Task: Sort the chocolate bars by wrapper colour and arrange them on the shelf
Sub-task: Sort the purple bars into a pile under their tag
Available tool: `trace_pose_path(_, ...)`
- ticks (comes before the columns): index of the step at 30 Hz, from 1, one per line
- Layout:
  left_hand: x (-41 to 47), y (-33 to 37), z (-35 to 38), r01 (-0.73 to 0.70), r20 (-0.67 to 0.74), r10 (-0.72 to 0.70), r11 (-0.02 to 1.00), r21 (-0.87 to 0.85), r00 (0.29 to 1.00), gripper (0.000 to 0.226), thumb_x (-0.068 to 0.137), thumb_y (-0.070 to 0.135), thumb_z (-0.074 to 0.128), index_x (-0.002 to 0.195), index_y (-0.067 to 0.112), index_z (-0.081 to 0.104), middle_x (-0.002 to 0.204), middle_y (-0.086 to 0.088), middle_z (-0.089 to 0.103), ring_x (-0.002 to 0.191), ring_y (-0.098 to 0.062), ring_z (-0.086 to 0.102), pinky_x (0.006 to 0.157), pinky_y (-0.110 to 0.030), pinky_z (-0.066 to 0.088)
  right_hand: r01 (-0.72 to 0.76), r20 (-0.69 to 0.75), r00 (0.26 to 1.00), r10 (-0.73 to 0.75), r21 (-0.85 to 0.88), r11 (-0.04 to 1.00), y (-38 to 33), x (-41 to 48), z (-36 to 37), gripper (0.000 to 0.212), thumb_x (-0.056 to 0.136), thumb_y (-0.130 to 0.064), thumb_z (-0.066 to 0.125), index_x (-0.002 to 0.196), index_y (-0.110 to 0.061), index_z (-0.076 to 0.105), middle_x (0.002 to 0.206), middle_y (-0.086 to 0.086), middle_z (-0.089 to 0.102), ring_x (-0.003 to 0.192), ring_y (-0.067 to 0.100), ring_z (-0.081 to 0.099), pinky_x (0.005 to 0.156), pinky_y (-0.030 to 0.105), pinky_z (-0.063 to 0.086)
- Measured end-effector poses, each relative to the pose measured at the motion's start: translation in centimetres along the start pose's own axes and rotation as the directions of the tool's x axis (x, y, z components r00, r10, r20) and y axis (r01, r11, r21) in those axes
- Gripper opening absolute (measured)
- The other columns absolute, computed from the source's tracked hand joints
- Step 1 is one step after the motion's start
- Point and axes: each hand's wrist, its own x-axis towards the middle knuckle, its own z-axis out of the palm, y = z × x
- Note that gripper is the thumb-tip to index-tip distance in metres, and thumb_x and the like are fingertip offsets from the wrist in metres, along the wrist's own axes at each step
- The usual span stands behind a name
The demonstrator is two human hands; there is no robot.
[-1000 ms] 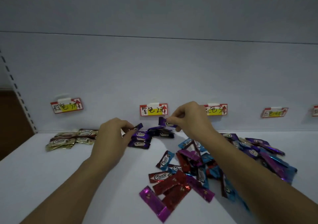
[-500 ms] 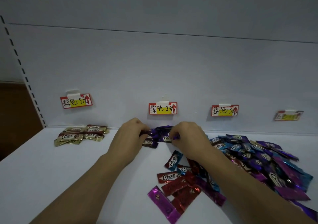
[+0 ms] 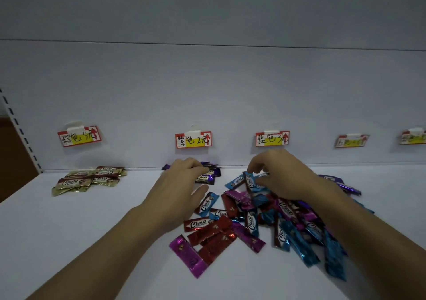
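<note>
My left hand lies over the small pile of purple bars at the back wall, fingertips touching it, thumb spread apart. My right hand pinches a blue bar between thumb and fingers at the far edge of the mixed heap of red, blue, magenta and purple bars. The blue bar is tilted up from the heap. A pile of gold bars sits at the back left of the white shelf.
Several price labels hang on the back panel: one above the gold pile, one above the purple pile, one further right and two more at the far right. A slotted upright bounds the shelf on the left.
My right hand left the purple pile, moved right to the heap and took hold of a blue bar. My left hand stayed on the purple pile.
</note>
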Motion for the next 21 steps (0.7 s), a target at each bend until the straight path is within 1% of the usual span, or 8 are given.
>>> trace_pose_path(2, 0.8, 1.2, 0.2, -0.076, 0.062, 0.071, 0.994, 0.073, 0.996, 0.045, 0.100, 0.039, 0.055, 0.144, 0.030, 0.052, 0.141, 0.011, 0.050, 0.124, -0.013, 0.043, 0.103, -0.035, 0.043, -0.021, -0.022, 1.000, 0.021, -0.007, 1.000, 2.3, -1.3, -0.2, 0.027, 0.094, -0.014, 0.068, 0.117, -0.026, 0.071, 0.118, -0.006, 0.069, 0.105, 0.013, 0.064, 0.094, 0.033, 0.054)
trace_pose_path(4, 1.6, 2.1, 0.3, -0.116, 0.112, 0.105, 0.988, 0.104, 0.988, 0.045, 0.100, 0.041, 0.053, 0.144, 0.030, 0.052, 0.141, 0.011, 0.050, 0.123, -0.014, 0.044, 0.102, -0.036, 0.044, -0.040, -0.058, 0.998, 0.040, 0.000, 0.999, 4.4, -2.3, -0.6, 0.027, 0.096, -0.011, 0.063, 0.116, -0.027, 0.072, 0.117, -0.007, 0.070, 0.107, 0.013, 0.064, 0.095, 0.031, 0.053)
trace_pose_path(9, 3.5, 5.8, 1.3, -0.190, 0.148, 0.180, 0.980, 0.058, 0.973, 0.040, 0.101, 0.039, 0.054, 0.139, 0.030, 0.056, 0.136, 0.007, 0.054, 0.122, -0.016, 0.047, 0.101, -0.041, 0.046, -0.064, -0.159, 0.984, 0.081, 0.107, 0.992, 8.5, -4.3, -1.0, 0.028, 0.099, -0.007, 0.058, 0.109, -0.026, 0.075, 0.107, -0.010, 0.072, 0.095, 0.006, 0.062, 0.077, 0.010, 0.042)
trace_pose_path(11, 4.3, 7.6, 2.0, -0.224, 0.169, 0.213, 0.973, 0.047, 0.962, 0.037, 0.101, 0.038, 0.054, 0.136, 0.030, 0.058, 0.133, 0.006, 0.056, 0.120, -0.017, 0.048, 0.100, -0.044, 0.047, -0.057, -0.178, 0.980, 0.091, 0.187, 0.981, 9.6, -4.9, -0.8, 0.029, 0.098, -0.005, 0.059, 0.105, -0.028, 0.075, 0.102, -0.014, 0.072, 0.095, 0.004, 0.063, 0.079, 0.014, 0.047)
trace_pose_path(13, 4.9, 9.4, 2.9, -0.250, 0.166, 0.248, 0.968, -0.011, 0.954, 0.032, 0.100, 0.039, 0.055, 0.130, 0.031, 0.062, 0.125, 0.008, 0.060, 0.114, -0.014, 0.051, 0.097, -0.043, 0.049, -0.033, -0.149, 0.986, 0.069, 0.233, 0.972, 10.3, -5.4, -0.9, 0.036, 0.094, 0.000, 0.061, 0.099, -0.033, 0.076, 0.098, -0.019, 0.070, 0.095, 0.000, 0.063, 0.085, 0.024, 0.054)
trace_pose_path(14, 5.0, 10.2, 3.3, -0.243, 0.148, 0.250, 0.968, -0.066, 0.957, 0.028, 0.100, 0.038, 0.055, 0.126, 0.032, 0.064, 0.120, 0.009, 0.062, 0.110, -0.011, 0.052, 0.096, -0.040, 0.049, -0.015, -0.137, 0.989, 0.051, 0.254, 0.967, 10.4, -5.6, -1.1, 0.040, 0.092, 0.002, 0.061, 0.096, -0.035, 0.075, 0.097, -0.020, 0.069, 0.094, -0.001, 0.063, 0.085, 0.025, 0.054)
trace_pose_path(17, 4.8, 11.8, 4.6, -0.214, 0.127, 0.237, 0.962, -0.169, 0.963, 0.025, 0.101, 0.032, 0.056, 0.124, 0.033, 0.065, 0.117, 0.012, 0.062, 0.106, -0.006, 0.052, 0.095, -0.031, 0.048, 0.033, -0.084, 0.996, -0.008, 0.307, 0.951, 10.4, -6.0, -1.9, 0.042, 0.084, 0.003, 0.062, 0.095, -0.035, 0.076, 0.098, -0.018, 0.067, 0.095, 0.000, 0.061, 0.082, 0.023, 0.052)
trace_pose_path(21, 4.4, 12.2, 5.7, -0.218, 0.187, 0.254, 0.957, -0.193, 0.949, 0.031, 0.103, 0.030, 0.051, 0.132, 0.034, 0.061, 0.123, 0.012, 0.060, 0.113, -0.008, 0.050, 0.100, -0.035, 0.045, 0.044, 0.177, 0.981, -0.083, 0.215, 0.976, 10.4, -6.3, -2.2, 0.048, 0.079, -0.003, 0.068, 0.109, -0.040, 0.071, 0.103, -0.027, 0.054, 0.099, -0.007, 0.051, 0.079, 0.013, 0.043)
